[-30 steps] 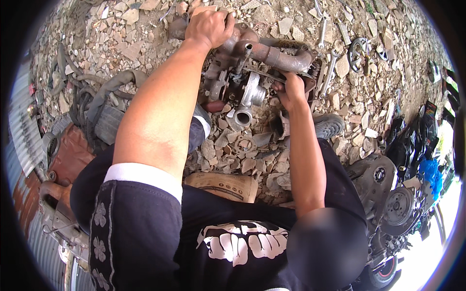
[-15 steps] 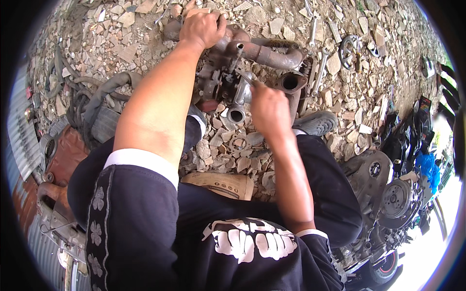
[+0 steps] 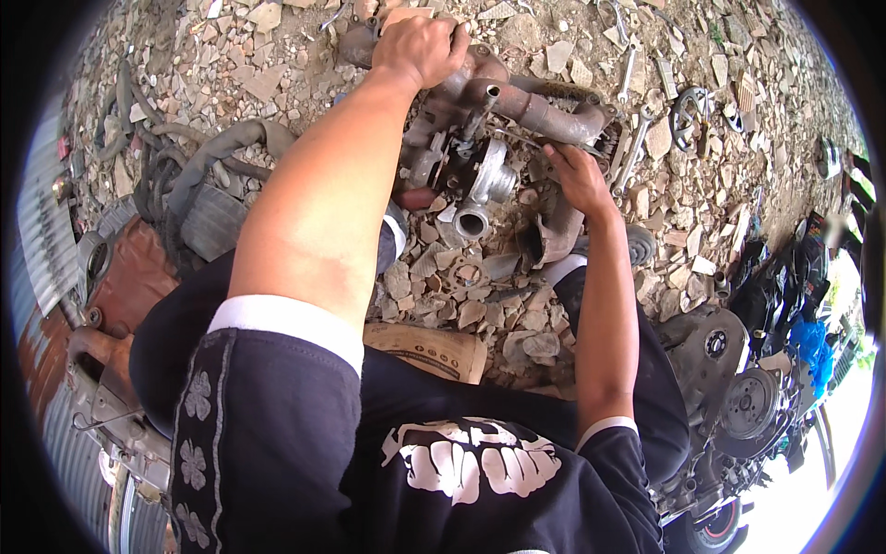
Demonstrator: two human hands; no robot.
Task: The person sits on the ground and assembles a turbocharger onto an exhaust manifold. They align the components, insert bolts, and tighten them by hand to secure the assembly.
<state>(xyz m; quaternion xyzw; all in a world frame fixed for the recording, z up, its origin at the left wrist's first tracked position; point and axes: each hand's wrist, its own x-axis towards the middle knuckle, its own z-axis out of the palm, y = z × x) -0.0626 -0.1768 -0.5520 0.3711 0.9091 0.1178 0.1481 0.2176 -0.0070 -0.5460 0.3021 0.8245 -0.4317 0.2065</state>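
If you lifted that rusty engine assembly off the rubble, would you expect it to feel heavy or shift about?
Probably heavy: the engine assembly looks like solid cast metal with thick rusty pipes. It may rock, since it sits on uneven rubble. The left hand grips its top and the right hand touches its side, suggesting it needs steadying.

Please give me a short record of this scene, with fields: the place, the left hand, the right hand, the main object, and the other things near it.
place: stony ground outdoors
left hand: left hand grips the top of the engine part
right hand: right hand rests on its right side, under the rusty pipe
main object: engine part, dirty metal with a silver round housing, lying on the stones
nearby: wrenches, hoses, other engine pieces
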